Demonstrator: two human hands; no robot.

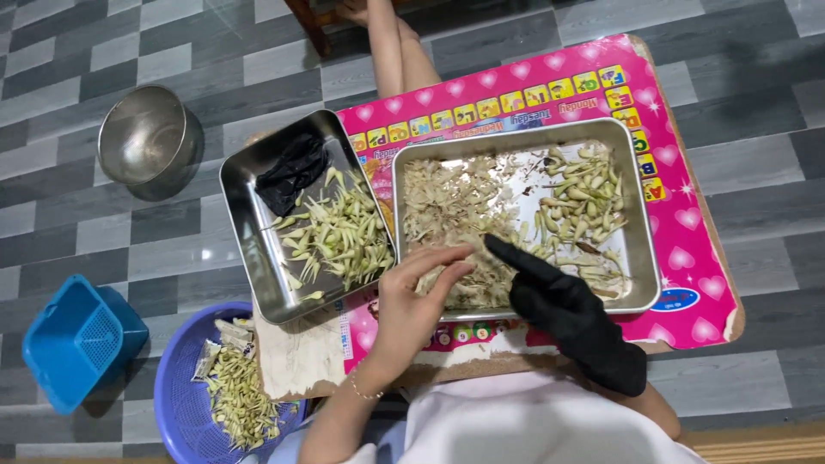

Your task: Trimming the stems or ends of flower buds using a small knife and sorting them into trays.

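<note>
Over the big tray: both hands are in at its near edge, working the pale shredded plant bits.
Left hand [411, 301]: bare, wrist bent, forearm coming up from the bottom of the view; fingers stretched flat and close together, fingertips [455, 254] resting on the shreds. It grips nothing that I can see.
Right hand [571, 314]: in a black glove, forearm angled in from the lower right; index finger [507, 253] pointed straight out toward the left hand's fingertips, the other fingers curled under. Whether it pinches anything, I cannot tell.
Hands together: the two fingertips come very near each other over the pile, apart by a sliver.
Large steel tray [640, 249]: sits on a pink board [687, 215]; shredded pieces [447, 206] heaped on its left, short whole stalks [584, 198] gathered at its right.
Smaller steel tray [245, 223]: just left of the big one, tilted, holding slivered greenish strips [339, 236] and a loose black glove [292, 172].
Floor side: purple basket [176, 404] with trimmings, blue basket [77, 339], steel bowl [142, 137].
</note>
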